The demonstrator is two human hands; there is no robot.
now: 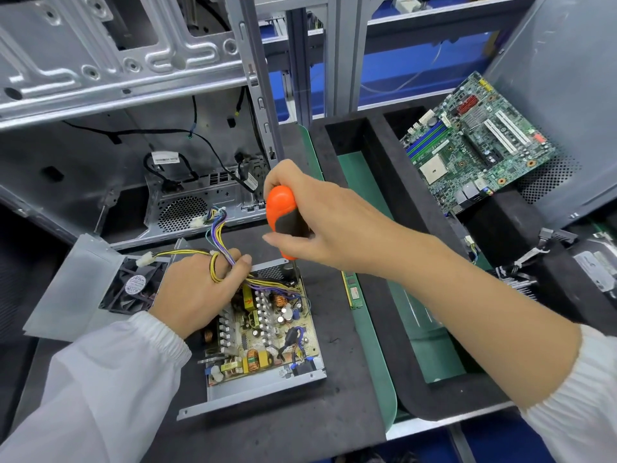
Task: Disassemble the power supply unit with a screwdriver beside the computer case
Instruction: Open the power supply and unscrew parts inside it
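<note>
While the right hand (310,225) grips the screwdriver (283,217) upright at the far corner of the power supply unit (267,332) (lid off, on the counter (283,426) beside the computer case (117,78)), left fingers (240,262) clench the wire bundle (220,259): tugging may tear solder joints; a slipping tip may gouge the board.

An electronics teardown workshop: an opened computer case (127,105), a loose motherboard (477,145) and foam-lined sorting trays (377,168).
</note>
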